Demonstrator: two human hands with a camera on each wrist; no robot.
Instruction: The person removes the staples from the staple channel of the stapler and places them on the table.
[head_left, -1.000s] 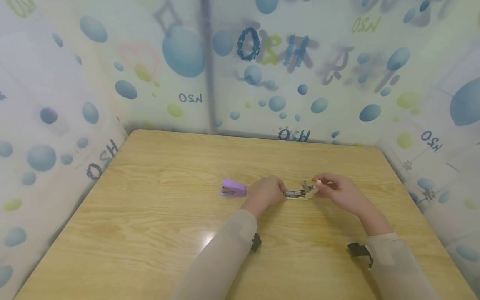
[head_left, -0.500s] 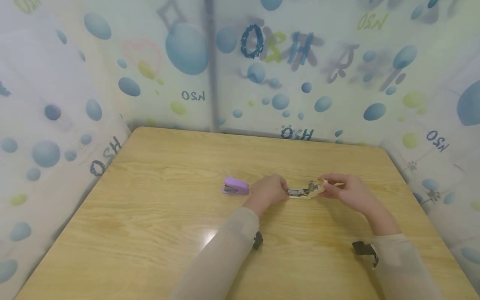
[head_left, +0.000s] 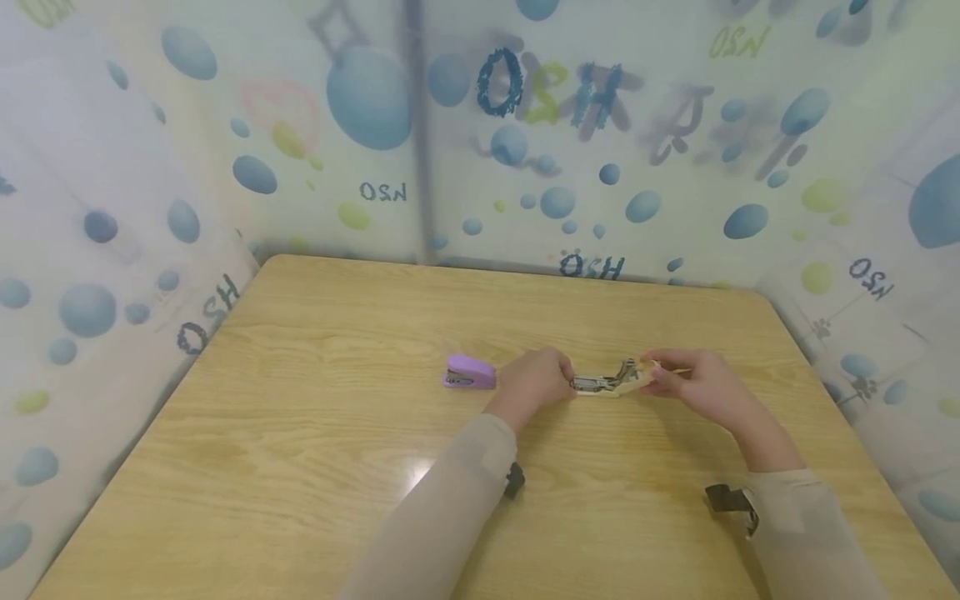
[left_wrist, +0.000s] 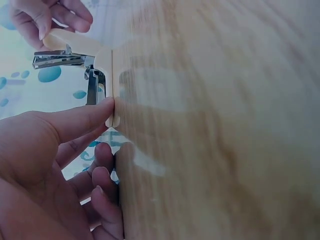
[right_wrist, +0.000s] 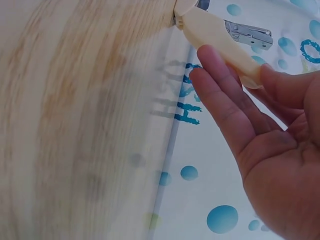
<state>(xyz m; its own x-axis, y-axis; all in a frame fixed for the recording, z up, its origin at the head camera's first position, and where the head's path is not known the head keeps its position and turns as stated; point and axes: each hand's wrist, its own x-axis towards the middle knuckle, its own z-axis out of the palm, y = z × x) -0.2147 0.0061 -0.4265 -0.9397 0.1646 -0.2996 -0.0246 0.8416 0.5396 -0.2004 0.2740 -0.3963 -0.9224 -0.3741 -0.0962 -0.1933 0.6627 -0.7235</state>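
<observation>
Cream stapler (head_left: 619, 389), opened wide near the middle of the table (head_left: 337, 408), its base (left_wrist: 109, 85) lying along the wood and its cover (right_wrist: 215, 37) tilted up toward the right. 2 metal parts show: a raised arm (left_wrist: 59, 59) by the cover and a strip (left_wrist: 93, 89) above the base. The left hand (head_left: 532, 381) pinches the base's end between thumb and finger, its other fingers loosely bent; the right hand (head_left: 699, 385) pinches the cover's tip—2 of its fingers extend free. Purple stapler (head_left: 469, 372): closed, just beside the left hand. Both forearms wear beige sleeves (head_left: 442, 508). Behind—a pale wall covering (head_left: 292, 217) with blue and yellow-green bubbles.
</observation>
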